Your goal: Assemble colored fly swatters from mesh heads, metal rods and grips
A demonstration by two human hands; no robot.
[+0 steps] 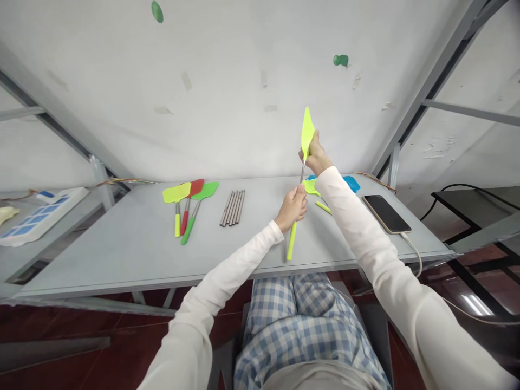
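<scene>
A yellow-green fly swatter (307, 130) with a metal shaft stands steeply tilted over the table's front, seen nearly edge-on. My right hand (316, 154) is closed on it at the base of its head. Lower down, my left hand (291, 207) wraps round the shaft just above the yellow-green handle. Behind my right forearm lie another yellow-green swatter head (311, 187), a yellow-green handle (323, 207) and a blue swatter head (351, 183), all partly hidden. To the left lie a yellow swatter (177, 193), a red swatter (197, 188) and a green swatter (206, 190).
Several metal tubes (233, 208) lie side by side on the grey table (134, 244). A phone (387, 214) with a white cable (415, 252) rests at the right. A white and blue tray (38, 218) sits on the surface at far left. A wall stands behind the table.
</scene>
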